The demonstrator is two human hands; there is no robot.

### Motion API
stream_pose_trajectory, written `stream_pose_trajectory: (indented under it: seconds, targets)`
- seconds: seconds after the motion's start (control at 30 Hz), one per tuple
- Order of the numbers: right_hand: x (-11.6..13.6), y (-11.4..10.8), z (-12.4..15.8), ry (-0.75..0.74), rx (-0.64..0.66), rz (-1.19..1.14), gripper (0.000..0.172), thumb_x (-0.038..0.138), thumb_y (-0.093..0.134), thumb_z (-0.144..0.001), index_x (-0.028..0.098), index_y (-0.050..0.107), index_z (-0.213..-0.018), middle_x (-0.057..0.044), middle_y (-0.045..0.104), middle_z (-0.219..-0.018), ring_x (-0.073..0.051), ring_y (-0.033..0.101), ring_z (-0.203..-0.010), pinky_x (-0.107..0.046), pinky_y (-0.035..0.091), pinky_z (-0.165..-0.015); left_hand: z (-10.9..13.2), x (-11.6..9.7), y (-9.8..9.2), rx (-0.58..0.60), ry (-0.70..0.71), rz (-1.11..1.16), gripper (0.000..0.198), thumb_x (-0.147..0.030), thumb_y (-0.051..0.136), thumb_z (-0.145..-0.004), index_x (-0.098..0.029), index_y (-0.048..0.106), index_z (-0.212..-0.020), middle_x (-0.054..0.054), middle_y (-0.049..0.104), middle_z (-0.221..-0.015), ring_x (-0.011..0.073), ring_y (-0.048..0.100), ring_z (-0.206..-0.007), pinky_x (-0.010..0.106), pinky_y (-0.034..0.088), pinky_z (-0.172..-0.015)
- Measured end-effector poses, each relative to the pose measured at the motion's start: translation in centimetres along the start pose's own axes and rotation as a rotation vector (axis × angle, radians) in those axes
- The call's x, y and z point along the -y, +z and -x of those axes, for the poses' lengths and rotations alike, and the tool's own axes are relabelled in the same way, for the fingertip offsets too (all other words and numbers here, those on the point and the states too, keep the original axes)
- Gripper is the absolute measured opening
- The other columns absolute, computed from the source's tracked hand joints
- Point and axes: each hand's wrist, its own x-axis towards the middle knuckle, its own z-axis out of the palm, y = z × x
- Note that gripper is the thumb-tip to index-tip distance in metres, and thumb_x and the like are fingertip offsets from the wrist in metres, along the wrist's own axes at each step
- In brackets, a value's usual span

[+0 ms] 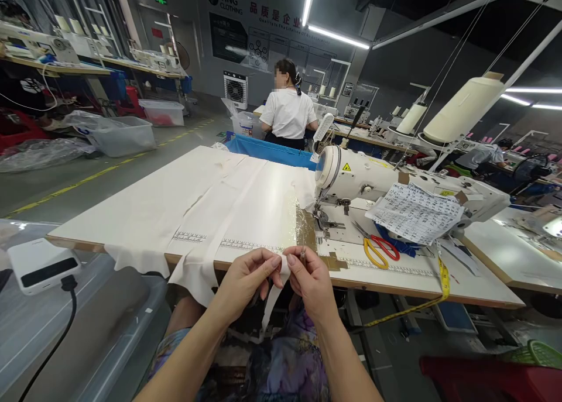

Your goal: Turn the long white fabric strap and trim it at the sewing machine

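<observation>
At the table's front edge, my left hand (250, 279) pinches a narrow white fabric strip (274, 299) whose tail hangs down toward my lap. Close beside it, my right hand (311, 279) is closed on the same strip. A small thin metal piece shows at the right fingertips; what it is I cannot make out. Ahead and to the right stands a white sewing machine (346, 174), its needle area just beyond my right hand. Scissors with orange and red handles (380, 250) lie on the table to the right.
White fabric pieces (193, 273) lie across the table (132, 197) and hang over its front edge. A handwritten paper (419, 212) rests against the machine. A yellow tape measure (443, 279) dangles off the right side. Beyond a blue bin (270, 149) sits a co-worker (288, 112).
</observation>
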Motion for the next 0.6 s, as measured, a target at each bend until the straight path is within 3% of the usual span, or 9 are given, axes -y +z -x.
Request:
stream_pose_trajectory:
  seconds: [0.2, 0.4, 0.6]
  targets:
    - [-0.3, -0.5, 0.1, -0.039, -0.029, 0.206, 0.036, 0.053, 0.064, -0.085, 0.019, 0.061, -0.096, 0.005, 0.035, -0.057, -0.009, 0.029, -0.049, -0.022, 0.022, -0.044, 0.0, 0.1, -0.1, 0.010, -0.073, 0.122, 0.040, -0.054, 0.073, -0.077, -0.016, 0.061, -0.077, 0.001, 0.064, -0.058, 0.0068, 0.044, -0.041, 0.016, 0.031, -0.037]
    - [0.1, -0.5, 0.1, -0.106, 0.038, 0.379, 0.034, 0.053, 0.064, -0.086, 0.020, 0.065, -0.092, 0.001, 0.047, -0.063, -0.011, 0.040, -0.055, -0.022, 0.029, -0.046, 0.4, 0.3, -0.5, 0.016, -0.111, 0.214, 0.041, -0.054, 0.074, -0.076, -0.016, 0.059, -0.075, 0.001, 0.064, -0.056, 0.0037, 0.039, -0.036, 0.014, 0.026, -0.035]
    - [-0.4, -1.2, 0.0, -0.120, 0.043, 0.510, 0.038, 0.057, 0.071, -0.076, 0.022, 0.072, -0.091, -0.007, 0.067, -0.079, -0.021, 0.062, -0.071, -0.025, 0.050, -0.058, 0.7, 2.5, -1.0, 0.054, -0.132, 0.378, 0.049, -0.057, 0.081, -0.063, -0.016, 0.058, -0.076, 0.001, 0.062, -0.057, 0.0105, 0.057, -0.041, 0.015, 0.028, -0.029]
